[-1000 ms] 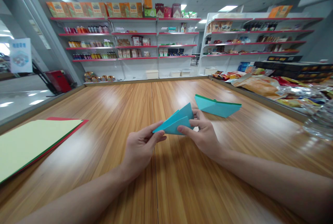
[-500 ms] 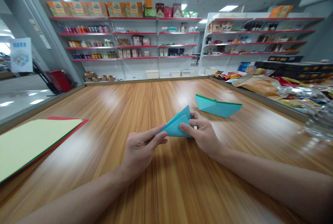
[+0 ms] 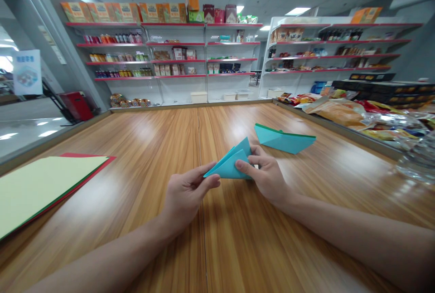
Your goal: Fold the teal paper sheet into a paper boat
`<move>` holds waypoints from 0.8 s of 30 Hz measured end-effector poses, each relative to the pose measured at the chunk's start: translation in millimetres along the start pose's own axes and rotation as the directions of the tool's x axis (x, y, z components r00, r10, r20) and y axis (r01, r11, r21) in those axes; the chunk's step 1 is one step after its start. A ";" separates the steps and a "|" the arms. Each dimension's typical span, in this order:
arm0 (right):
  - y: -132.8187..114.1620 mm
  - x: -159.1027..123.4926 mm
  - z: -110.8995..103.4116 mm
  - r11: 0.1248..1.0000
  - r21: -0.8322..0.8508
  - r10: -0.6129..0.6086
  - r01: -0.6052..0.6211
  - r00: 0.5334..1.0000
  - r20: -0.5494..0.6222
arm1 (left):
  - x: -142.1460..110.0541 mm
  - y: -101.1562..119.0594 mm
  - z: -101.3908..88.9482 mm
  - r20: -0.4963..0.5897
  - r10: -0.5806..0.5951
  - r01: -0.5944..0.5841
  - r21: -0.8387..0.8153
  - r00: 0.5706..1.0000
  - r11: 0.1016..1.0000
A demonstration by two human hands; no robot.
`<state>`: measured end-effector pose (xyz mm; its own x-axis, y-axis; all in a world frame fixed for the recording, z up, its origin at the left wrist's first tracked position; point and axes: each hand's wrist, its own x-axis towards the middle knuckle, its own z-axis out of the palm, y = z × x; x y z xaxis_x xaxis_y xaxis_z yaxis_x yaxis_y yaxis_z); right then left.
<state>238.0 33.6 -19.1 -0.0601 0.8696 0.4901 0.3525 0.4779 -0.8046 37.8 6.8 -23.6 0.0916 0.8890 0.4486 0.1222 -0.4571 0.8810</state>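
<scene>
Both my hands hold a folded teal paper triangle [image 3: 228,164] just above the wooden table [image 3: 142,148]. My left hand [image 3: 185,193] pinches its near left tip between thumb and fingers. My right hand [image 3: 268,175] grips its right side, thumb on top and fingers curled behind. A second folded teal paper shape [image 3: 283,139] with a green edge lies flat on the table beyond my right hand, untouched.
A stack of coloured paper sheets [image 3: 37,184], pale yellow on top with red and green beneath, lies at the table's left edge. Snack packets [image 3: 343,111] and clear plastic bags pile along the right side. Store shelves [image 3: 170,57] line the back wall.
The folded teal triangle has come down closer to the table and looks more closed up. Both hands keep their grip and have shifted only slightly.
</scene>
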 end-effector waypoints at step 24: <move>0.6 -0.1 1.6 0.999 0.029 0.024 -0.024 1.000 0.015 | -1.0 0.5 1.1 0.013 0.059 -0.059 0.012 0.998 0.998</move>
<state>236.7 34.0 -20.2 -0.0653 0.8824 0.4660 0.3269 0.4601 -0.8255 38.9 5.7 -23.8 0.1113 0.8600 0.4979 0.1285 -0.5093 0.8509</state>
